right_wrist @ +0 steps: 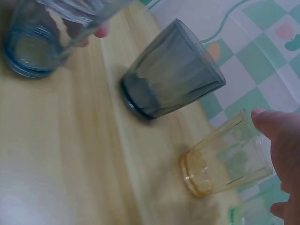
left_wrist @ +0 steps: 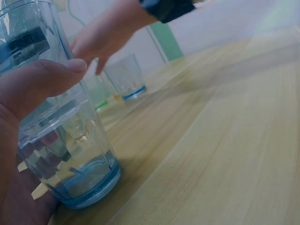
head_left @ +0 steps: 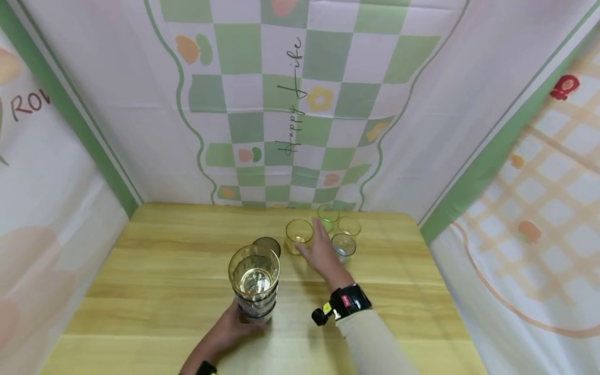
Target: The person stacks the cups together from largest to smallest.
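one translucent amber glass (head_left: 296,238) | right fingers (head_left: 320,233) spread beside it | left fingers (left_wrist: 54,77) curled round stacked see-through glasses (head_left: 255,286)

A wood-grain surface (head_left: 164,281) lies beneath the hands (head_left: 324,255); beyond them hangs green-checked cloth (head_left: 239,49) lettered "Happy Life", with printed hangings (head_left: 553,208) to their left and right

From the middle glass (head_left: 298,234) on the counter (head_left: 178,271), the glass stack (head_left: 254,285) is toward seven o'clock in the left fingers (left_wrist: 51,80), a lone glass (head_left: 271,244) just behind that stack; toward three o'clock come the right fingers (head_left: 318,229), then a cluster of three glasses (head_left: 344,249).
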A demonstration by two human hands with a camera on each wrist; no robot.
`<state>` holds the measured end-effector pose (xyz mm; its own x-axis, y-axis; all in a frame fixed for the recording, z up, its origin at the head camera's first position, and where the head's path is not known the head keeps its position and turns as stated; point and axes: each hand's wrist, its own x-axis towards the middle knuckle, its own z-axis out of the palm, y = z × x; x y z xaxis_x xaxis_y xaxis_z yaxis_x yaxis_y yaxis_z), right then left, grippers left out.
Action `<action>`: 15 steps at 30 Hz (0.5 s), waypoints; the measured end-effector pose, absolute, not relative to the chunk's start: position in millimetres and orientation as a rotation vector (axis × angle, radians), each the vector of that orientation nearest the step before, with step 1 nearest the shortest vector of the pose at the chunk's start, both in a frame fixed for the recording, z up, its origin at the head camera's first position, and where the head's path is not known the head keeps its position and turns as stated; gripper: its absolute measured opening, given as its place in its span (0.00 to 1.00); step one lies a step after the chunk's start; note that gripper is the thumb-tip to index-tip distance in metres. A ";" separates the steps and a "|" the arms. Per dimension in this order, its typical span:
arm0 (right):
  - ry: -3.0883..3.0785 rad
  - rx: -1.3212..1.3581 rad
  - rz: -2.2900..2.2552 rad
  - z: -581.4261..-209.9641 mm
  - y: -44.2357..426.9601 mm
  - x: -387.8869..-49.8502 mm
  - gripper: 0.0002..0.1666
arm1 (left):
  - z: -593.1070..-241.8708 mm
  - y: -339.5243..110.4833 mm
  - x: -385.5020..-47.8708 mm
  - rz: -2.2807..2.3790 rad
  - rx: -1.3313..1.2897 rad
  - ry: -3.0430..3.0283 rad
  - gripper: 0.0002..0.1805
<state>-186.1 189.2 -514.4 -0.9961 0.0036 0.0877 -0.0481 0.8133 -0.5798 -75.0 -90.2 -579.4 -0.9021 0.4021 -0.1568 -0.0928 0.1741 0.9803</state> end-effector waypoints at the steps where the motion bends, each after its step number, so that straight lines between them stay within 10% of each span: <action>1: -2.917 0.055 0.897 -510.8 187.9 -190.4 0.55 | -579.3 -90.1 -75.2 1.776 0.298 2.080 0.56; 15: -3.070 0.325 0.387 -525.3 169.0 -225.9 0.37 | -578.5 -89.3 -75.5 1.770 0.304 2.066 0.55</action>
<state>-225.9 169.0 -525.3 -0.9777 -0.2022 0.0562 -0.2098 0.9472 -0.2424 -75.5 -89.3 -578.5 -0.8959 0.4151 -0.1585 -0.0931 0.1736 0.9804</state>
